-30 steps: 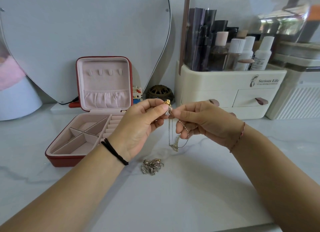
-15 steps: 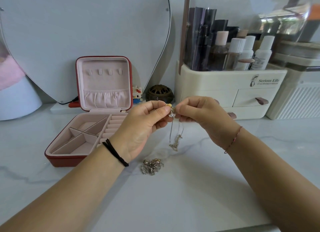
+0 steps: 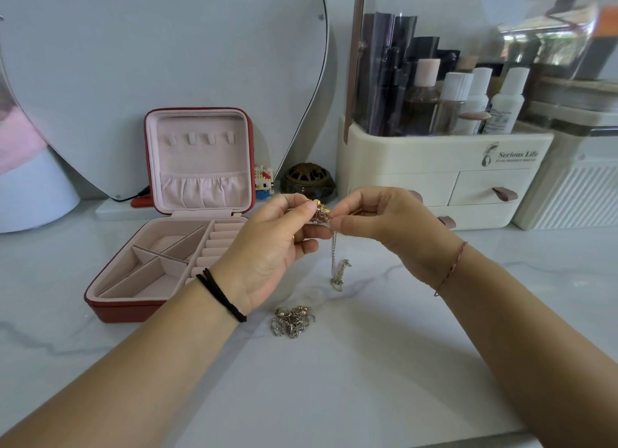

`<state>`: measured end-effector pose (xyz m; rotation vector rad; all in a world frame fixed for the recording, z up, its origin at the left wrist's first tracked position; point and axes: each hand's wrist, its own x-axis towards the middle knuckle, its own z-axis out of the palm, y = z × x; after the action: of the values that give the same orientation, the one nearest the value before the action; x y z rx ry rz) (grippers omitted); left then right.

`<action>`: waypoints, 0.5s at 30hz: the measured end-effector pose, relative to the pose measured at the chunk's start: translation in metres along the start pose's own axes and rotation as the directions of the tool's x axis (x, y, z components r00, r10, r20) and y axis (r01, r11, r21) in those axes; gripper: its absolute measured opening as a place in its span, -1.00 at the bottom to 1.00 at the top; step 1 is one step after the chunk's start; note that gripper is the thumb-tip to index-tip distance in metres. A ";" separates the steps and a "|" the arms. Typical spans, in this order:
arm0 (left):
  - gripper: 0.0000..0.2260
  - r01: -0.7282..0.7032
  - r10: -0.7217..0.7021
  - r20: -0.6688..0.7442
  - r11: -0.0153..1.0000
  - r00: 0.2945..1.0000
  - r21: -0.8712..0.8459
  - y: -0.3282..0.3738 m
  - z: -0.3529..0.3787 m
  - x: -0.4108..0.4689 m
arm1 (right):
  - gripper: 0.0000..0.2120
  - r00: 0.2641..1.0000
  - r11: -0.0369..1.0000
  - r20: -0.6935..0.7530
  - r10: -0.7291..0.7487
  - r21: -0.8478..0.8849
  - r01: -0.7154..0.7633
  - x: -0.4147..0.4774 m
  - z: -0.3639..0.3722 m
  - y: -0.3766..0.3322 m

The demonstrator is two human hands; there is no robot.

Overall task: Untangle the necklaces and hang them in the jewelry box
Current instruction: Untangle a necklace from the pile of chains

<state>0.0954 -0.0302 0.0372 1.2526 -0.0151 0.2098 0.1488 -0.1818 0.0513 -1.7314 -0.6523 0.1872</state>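
A thin silver necklace chain point(image 3: 335, 267) hangs in the air over the marble table, its loop ending just above the surface. My left hand point(image 3: 271, 247) pinches its top, where a gold pendant and a small knot sit, between thumb and forefinger. My right hand point(image 3: 384, 223) pinches the same knot from the right, fingers curled. A tangled heap of silver and gold necklaces point(image 3: 292, 320) lies on the table below my left hand. The red jewelry box point(image 3: 127, 309) stands open at the left, with a pink lining and a row of small hooks point(image 3: 199, 139) in its upright lid.
A heart-shaped mirror point(image 3: 167, 63) leans behind the box. A cream cosmetics organiser point(image 3: 434, 166) with bottles and drawers stands at the back right, a white ribbed container point(image 3: 575, 196) beside it. A small brick figure point(image 3: 263, 181) and a dark round burner point(image 3: 308, 182) sit behind my hands.
My right hand has shifted left and up, closing in on the knot. The chain loop that draped over its fingers now hangs straight down. The heap on the table has not moved.
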 end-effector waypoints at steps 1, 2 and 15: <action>-0.93 -0.003 0.003 0.002 1.000 1.000 -0.002 0.000 0.000 0.000 | -0.95 1.000 1.000 0.001 0.011 0.003 -0.011 0.000 0.000 0.000; -0.93 -0.007 0.007 0.005 1.000 1.000 -0.004 0.000 0.000 0.000 | -0.94 1.000 1.000 -0.003 0.020 -0.002 -0.020 0.001 0.000 0.001; -0.91 -0.046 0.043 0.031 0.996 0.999 0.082 -0.001 0.000 -0.001 | -0.90 1.000 1.000 0.009 0.007 0.023 -0.007 0.002 0.001 0.000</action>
<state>0.0945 -0.0305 0.0357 1.3388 -0.0604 0.2327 0.1501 -0.1801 0.0512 -1.7117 -0.6480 0.2067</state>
